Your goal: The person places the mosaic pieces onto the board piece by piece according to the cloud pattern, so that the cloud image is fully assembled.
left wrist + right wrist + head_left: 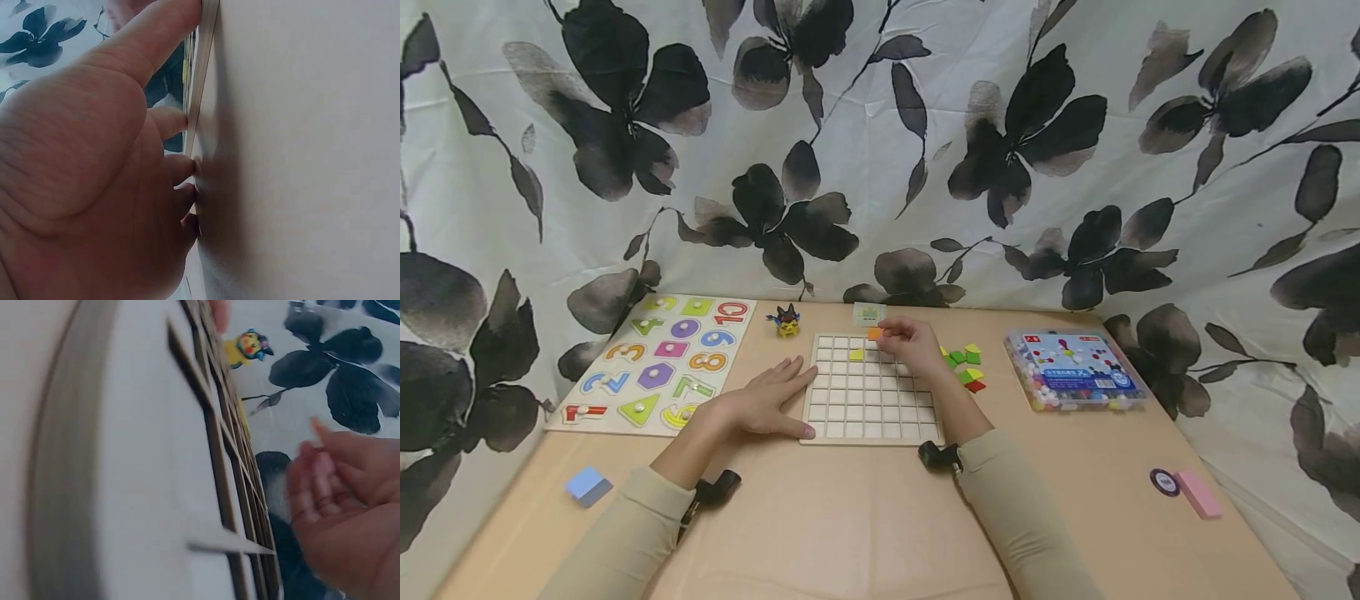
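A white wooden grid board (861, 408) lies in the middle of the table, with a yellow tile (856, 355) in one of its upper cells. My left hand (763, 402) rests at the board's left edge, fingers straight and spread, the thumb at the lower left corner. Over the board's upper part, my right hand (913, 346) pinches an orange tile (875, 333) between thumb and fingertips. In the right wrist view that hand (350, 500) is held above the grid, the tile blurred. Just beyond the board lies a small patterned card (869, 314).
Several green, yellow and red tiles (972, 358) lie right of the board. Farther right stands a clear box of beads (1075, 371). A number-and-shape puzzle board (613, 396) and a small figurine (787, 322) are at left. A blue block (588, 486) and a pink block (1198, 494) lie nearer.
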Motion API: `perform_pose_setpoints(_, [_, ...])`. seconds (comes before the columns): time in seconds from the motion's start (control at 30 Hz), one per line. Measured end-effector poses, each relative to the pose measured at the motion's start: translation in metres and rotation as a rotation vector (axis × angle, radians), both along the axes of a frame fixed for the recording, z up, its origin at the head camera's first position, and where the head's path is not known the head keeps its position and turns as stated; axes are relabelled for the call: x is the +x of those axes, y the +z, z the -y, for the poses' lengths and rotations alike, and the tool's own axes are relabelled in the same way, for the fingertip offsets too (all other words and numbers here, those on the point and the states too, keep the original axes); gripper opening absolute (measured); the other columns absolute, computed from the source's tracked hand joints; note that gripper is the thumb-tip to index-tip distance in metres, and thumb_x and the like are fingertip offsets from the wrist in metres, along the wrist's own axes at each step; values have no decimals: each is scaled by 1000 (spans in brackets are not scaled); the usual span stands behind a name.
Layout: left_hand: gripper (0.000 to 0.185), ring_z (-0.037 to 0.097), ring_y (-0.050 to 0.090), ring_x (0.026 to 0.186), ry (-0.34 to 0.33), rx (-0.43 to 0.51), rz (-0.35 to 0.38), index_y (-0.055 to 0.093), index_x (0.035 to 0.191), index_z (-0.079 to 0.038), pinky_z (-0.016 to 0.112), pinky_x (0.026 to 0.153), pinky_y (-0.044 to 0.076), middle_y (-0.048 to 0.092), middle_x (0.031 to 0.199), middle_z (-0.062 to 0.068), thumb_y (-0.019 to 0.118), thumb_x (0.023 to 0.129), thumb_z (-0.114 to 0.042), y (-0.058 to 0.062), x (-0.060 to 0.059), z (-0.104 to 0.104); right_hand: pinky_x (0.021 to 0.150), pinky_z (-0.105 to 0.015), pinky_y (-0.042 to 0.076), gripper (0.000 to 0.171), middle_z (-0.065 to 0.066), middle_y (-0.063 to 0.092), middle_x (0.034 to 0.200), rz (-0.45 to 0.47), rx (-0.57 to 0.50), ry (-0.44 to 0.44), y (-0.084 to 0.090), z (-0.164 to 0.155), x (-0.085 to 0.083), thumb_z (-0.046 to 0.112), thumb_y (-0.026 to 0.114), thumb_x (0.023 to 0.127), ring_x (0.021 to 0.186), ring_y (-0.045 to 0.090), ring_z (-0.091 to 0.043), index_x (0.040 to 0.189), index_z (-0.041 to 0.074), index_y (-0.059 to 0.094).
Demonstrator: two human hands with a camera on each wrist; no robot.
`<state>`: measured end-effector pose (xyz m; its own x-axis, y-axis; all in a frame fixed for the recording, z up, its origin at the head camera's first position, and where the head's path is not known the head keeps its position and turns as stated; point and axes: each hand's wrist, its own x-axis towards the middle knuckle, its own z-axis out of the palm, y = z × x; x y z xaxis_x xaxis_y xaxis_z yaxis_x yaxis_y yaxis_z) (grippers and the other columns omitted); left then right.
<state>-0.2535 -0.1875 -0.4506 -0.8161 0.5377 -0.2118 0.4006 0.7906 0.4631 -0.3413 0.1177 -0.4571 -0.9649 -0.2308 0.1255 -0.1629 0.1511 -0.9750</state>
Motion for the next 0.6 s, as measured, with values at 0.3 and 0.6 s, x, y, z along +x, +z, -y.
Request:
perform_pose_setpoints(0.3, [110,44,0,162,6,-7,3,20,167,-12,62,131,8,4,175,22,74,86,-64,0,0,-1,75,-25,51,21,-9,72,104,-134,325,0,-27,-2,-4,10,79,93,88,62,-18,113,6,77])
perform_pose_setpoints(0.6, [110,44,1,162,8,-6,0,20,167,-13,62,131,8,5,175,22,74,86,-64,-1,0,-1,76,-26,49,24,-8,69,105,-164,433,19,-27,0,-2,13,79,93,89,58,-18,116,6,78])
